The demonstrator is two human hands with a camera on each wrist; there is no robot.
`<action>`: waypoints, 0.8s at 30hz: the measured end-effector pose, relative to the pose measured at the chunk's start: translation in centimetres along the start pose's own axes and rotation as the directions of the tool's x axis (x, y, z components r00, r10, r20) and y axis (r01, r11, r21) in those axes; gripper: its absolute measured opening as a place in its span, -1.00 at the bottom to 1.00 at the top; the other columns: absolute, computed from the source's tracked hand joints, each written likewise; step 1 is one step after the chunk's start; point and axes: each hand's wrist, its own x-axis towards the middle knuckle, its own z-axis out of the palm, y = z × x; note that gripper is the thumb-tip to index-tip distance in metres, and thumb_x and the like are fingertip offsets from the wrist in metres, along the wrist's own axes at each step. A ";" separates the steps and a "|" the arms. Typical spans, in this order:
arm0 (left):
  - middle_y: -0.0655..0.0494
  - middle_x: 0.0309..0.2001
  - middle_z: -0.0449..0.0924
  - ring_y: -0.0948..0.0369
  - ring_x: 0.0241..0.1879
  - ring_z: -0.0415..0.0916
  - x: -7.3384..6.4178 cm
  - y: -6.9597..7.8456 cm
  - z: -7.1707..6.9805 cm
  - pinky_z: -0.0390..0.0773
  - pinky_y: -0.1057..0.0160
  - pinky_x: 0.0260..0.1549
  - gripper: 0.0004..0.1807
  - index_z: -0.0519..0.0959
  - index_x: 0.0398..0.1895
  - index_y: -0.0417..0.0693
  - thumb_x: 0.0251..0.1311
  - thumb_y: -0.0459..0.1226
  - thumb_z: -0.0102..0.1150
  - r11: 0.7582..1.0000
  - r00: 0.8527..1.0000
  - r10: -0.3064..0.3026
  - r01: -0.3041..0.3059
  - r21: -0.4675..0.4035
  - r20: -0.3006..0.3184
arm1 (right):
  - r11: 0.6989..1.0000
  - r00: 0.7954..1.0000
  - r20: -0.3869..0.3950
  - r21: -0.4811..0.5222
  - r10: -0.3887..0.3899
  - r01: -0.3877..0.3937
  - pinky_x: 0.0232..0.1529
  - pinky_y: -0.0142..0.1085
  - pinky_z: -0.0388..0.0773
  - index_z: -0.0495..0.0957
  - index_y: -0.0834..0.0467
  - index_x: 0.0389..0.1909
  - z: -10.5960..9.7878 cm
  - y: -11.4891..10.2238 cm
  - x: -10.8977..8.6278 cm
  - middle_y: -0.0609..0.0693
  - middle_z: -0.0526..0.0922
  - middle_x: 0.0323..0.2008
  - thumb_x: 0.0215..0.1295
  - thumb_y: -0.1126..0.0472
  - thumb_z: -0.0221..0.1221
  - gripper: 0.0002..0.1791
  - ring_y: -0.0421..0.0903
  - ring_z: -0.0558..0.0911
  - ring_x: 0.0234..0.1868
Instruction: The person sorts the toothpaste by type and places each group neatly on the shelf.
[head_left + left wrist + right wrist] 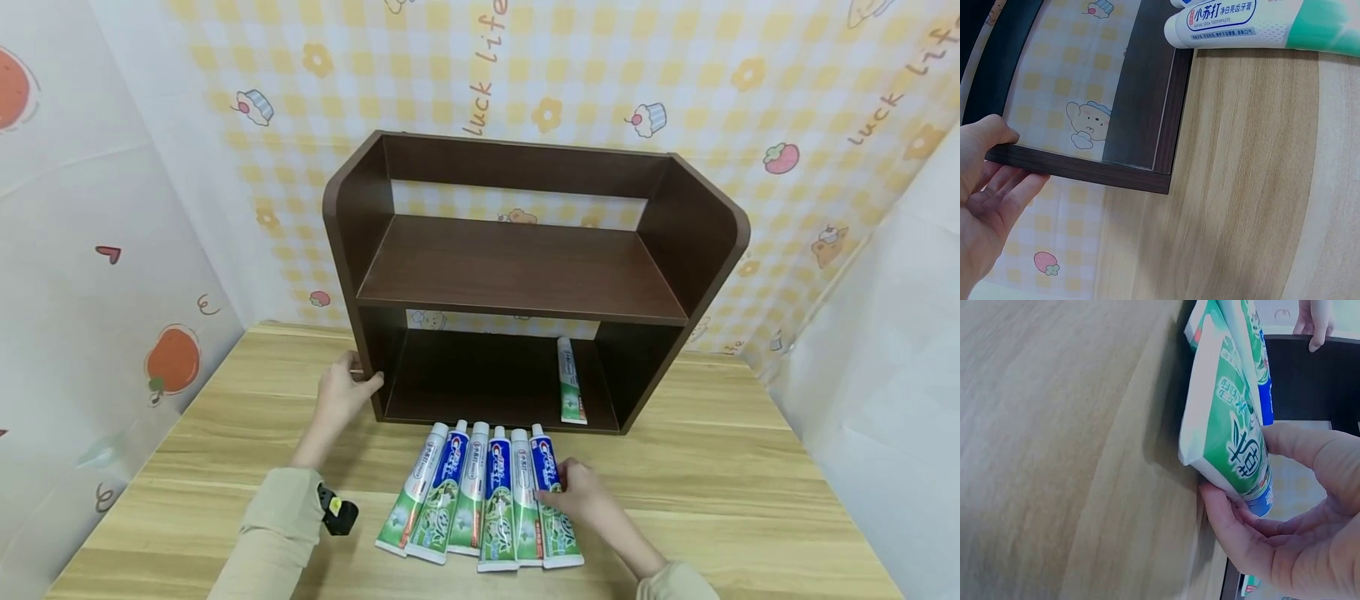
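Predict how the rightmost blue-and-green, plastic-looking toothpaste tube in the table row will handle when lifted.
The rightmost blue-and-green, plastic-looking toothpaste tube will probably give when squeezed, since its body tapers to a thin, flat crimp. That broad end should discourage rolling. Its smooth printed surface may be slightly slippery.

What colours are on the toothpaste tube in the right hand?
The tube is mainly blue above and green below; the head view shows it best.
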 end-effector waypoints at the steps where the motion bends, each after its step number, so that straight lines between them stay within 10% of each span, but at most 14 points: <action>1: -0.37 -0.03 0.47 -0.19 -0.09 0.53 0.0 0.0 0.0 0.63 0.07 -0.22 -0.58 0.37 -0.05 -0.40 0.10 -0.26 0.10 1.000 1.000 0.001 -0.001 -0.001 -0.001 | 1.000 1.000 0.004 -0.003 0.006 -0.006 -0.48 -0.36 0.48 0.42 0.38 -0.24 0.0 0.0 0.0 0.05 0.48 -0.47 -0.09 0.12 0.34 -0.50 -0.12 0.45 -0.46; 24: -0.39 -0.04 0.48 -0.18 -0.12 0.54 -0.3 0.0 0.0 0.62 0.08 -0.27 -0.61 0.37 -0.09 -0.38 0.10 -0.26 0.10 1.000 1.000 0.016 -0.016 0.005 -0.007 | 0.994 1.000 -0.015 0.113 0.008 -0.006 -0.55 -0.38 0.42 0.43 0.38 -0.31 -0.7 0.4 -0.2 0.04 0.44 -0.53 -0.16 0.25 0.34 -0.59 -0.14 0.40 -0.51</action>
